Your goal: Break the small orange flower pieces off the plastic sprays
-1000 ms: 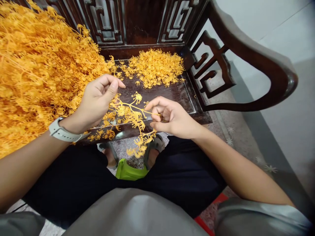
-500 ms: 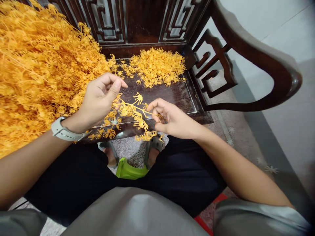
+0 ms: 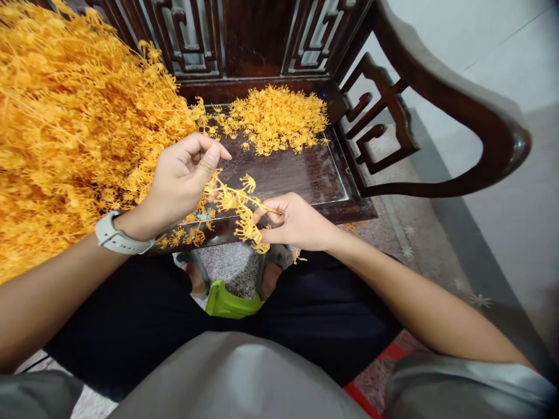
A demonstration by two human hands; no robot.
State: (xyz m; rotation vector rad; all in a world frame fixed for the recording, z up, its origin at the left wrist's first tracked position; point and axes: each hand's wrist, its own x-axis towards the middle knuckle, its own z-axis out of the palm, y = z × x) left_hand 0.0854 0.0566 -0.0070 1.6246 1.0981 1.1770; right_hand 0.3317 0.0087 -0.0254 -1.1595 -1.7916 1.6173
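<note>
A branched orange sprig (image 3: 227, 199) hangs between my hands over the front edge of the dark wooden seat. My right hand (image 3: 292, 220) has its fingers closed around the sprig's thin stem end. At the sprig's other end is my left hand (image 3: 186, 171), curled, with thumb and forefinger close together; its lower fingers are mostly hidden behind the sprig, and their grip cannot be made out. A big heap of orange sprigs (image 3: 78, 116) lies left of my left hand. Farther back on the seat sits a smaller pile of loose orange pieces (image 3: 279, 119).
The bench's carved backrest (image 3: 257, 41) stands behind the piles, and its curved armrest (image 3: 463, 105) rises at the right. A few orange bits (image 3: 194, 235) lie by the seat's front edge. Something bright green (image 3: 231, 301) is below, between my feet.
My right hand has moved slightly down and left along the sprig, its fingers now closer together. The sprig has shifted a little, and an orange piece shows below my right hand. My left hand has barely moved.
</note>
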